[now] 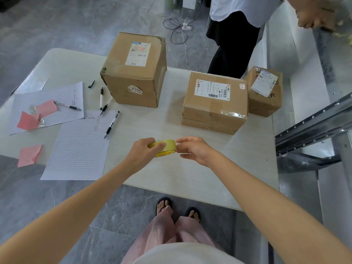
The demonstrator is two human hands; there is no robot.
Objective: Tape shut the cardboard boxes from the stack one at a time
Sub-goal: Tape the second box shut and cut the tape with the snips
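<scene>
A yellow roll of tape (167, 147) is held just above the pale table (171, 174), near its front middle. My left hand (143, 152) grips the roll from the left. My right hand (194, 149) pinches its right edge with thumb and fingertips. A tall cardboard box (133, 73) with a shipping label stands at the back centre. To the right, a flatter labelled box (215, 100) lies on top of a thinner one (207, 126). A small box (264, 92) stands at the table's right edge.
Lined paper sheets (80, 147), several pens (111, 124) and pink sticky notes (28, 155) cover the table's left side. Another person (234, 35) stands beyond the table's far edge. Cables (179, 25) lie on the floor there. A metal frame (312, 128) runs along the right.
</scene>
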